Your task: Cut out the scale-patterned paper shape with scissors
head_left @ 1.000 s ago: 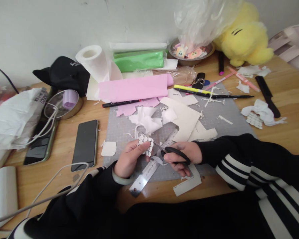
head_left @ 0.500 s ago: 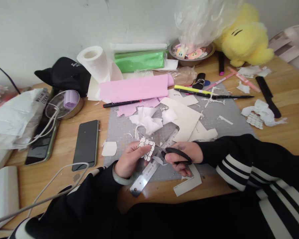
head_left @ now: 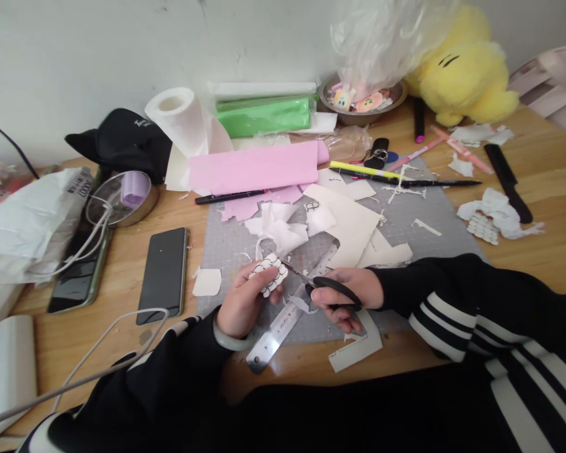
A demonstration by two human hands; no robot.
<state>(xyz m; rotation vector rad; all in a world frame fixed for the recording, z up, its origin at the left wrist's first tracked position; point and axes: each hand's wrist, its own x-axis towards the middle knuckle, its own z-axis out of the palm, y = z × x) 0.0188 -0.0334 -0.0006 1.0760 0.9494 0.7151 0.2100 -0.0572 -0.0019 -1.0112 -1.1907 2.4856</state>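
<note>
Between the thumb and fingers of my left hand [head_left: 246, 297] is a small white paper cutout [head_left: 270, 275] with black scalloped outlines. My right hand [head_left: 346, 296] is closed around the black handles of a pair of scissors [head_left: 336, 290]. The blades point left and reach the upper right edge of the cutout; whether they touch it is hard to tell. Beneath the hands, a metal ruler [head_left: 276, 336] lies slantwise on a grey cutting mat [head_left: 245, 251]. A thin white paper scrap [head_left: 302, 304] lies across the ruler.
Cream card pieces [head_left: 349, 217] and crumpled white paper [head_left: 280, 226] lie beyond the hands. Pink folded paper [head_left: 259, 167], a yellow pen [head_left: 363, 170] and a paper roll [head_left: 179, 119] sit farther back. A phone [head_left: 163, 274] lies left, a black comb [head_left: 507, 182] right.
My left hand has turned the paper cutout and shifted it slightly left and up. The scissors' blades have tilted a little upward, while the right hand has barely moved.
</note>
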